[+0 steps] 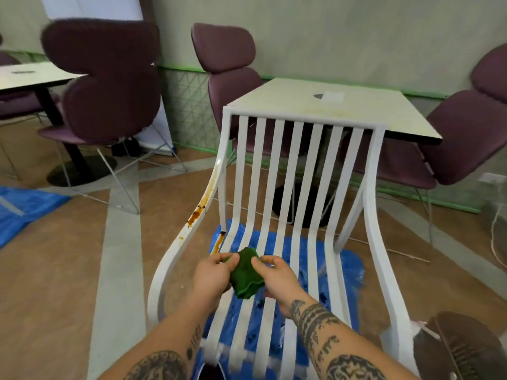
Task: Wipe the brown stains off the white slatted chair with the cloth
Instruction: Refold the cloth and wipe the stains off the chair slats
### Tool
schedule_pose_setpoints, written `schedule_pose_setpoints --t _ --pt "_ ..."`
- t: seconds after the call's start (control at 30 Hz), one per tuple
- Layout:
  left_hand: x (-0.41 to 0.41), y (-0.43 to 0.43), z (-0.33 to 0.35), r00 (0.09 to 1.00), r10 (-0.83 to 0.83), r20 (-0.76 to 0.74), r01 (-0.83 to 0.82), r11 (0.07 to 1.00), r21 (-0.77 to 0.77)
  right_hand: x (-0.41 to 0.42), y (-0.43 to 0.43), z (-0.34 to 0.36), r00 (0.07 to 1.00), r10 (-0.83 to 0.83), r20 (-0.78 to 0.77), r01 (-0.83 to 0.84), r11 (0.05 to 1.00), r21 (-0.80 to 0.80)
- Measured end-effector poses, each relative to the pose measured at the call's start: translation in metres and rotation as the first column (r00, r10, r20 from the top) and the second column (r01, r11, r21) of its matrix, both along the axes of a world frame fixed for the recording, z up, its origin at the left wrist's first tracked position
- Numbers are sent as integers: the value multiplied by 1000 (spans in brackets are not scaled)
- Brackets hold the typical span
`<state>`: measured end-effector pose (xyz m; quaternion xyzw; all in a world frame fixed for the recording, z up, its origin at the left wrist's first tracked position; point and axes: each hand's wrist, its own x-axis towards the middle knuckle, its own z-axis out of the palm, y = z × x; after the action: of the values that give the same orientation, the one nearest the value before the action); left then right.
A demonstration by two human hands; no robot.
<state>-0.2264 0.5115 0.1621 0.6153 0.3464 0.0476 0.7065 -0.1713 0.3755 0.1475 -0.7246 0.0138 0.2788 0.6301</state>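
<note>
The white slatted chair stands in front of me, its back toward the table. Brown stains run along its left armrest, and another brown streak marks the leftmost seat slat near the back. A folded green cloth hangs above the seat slats. My left hand pinches its left edge and my right hand pinches its right edge. The cloth is just right of the stained slat and does not touch the armrest stains.
A blue plastic sheet lies under the chair; another blue sheet lies at the left. A white table stands behind the chair, with purple chairs around it. A brown object sits at the lower right.
</note>
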Motion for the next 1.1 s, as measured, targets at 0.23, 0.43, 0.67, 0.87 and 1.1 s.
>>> schedule_pose_setpoints --t 0.23,0.43,0.67,0.87,1.1 --pt "-24 -16 41 996 -59 73 67 992 -103 -10 -10 33 999 -31 41 25 991 133" --pt "-23 -11 -6 998 -51 -23 47 986 -161 -9 -1 -2 991 -85 -106 103 979 175" --pt "-4 13 -77 988 61 -141 -68 997 -46 15 10 -60 976 -67 -206 79 996 48" --pt "10 58 -121 878 199 -436 11 901 433 69 45 -86 991 -103 86 122 959 -257" --pt "20 72 -148 815 222 -536 -52 948 313 77 87 -108 768 593 240 -263 634 -727"
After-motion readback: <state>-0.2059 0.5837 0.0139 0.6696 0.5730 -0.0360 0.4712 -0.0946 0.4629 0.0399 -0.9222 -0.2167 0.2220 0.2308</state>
